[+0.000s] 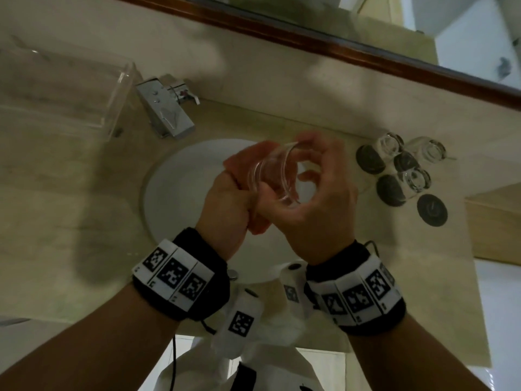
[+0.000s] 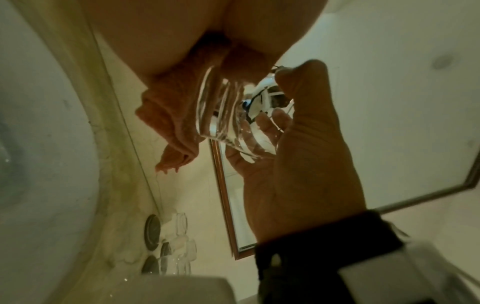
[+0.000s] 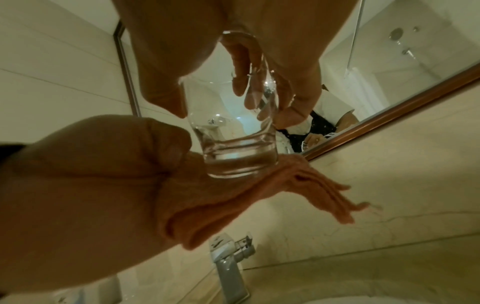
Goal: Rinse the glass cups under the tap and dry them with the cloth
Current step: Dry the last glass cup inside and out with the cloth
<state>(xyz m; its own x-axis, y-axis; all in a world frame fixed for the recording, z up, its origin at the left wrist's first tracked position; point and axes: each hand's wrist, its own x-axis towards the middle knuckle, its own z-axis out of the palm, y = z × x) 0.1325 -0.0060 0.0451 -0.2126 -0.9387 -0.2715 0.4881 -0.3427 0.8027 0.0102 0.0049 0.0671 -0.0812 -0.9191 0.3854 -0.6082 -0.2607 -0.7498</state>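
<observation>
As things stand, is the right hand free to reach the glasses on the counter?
Probably not yet: the right hand grips a glass over the sink; otherwise the way to the glasses looks open.

The glass cup (image 3: pixel 233 131) is showing clear, glossy glass with a thick base. The cloth (image 3: pixel 259 197) is presenting a soft, matt, ribbed orange weave. The tap (image 1: pixel 166 108) is reflecting as polished chrome metal. The countertop (image 1: pixel 70 193) is appearing as smooth, veined beige stone. The basin (image 1: pixel 174 187) is showing glossy white ceramic. At 12 o'clock, the mirror frame (image 1: pixel 338 43) is showing varnished brown wood.
</observation>
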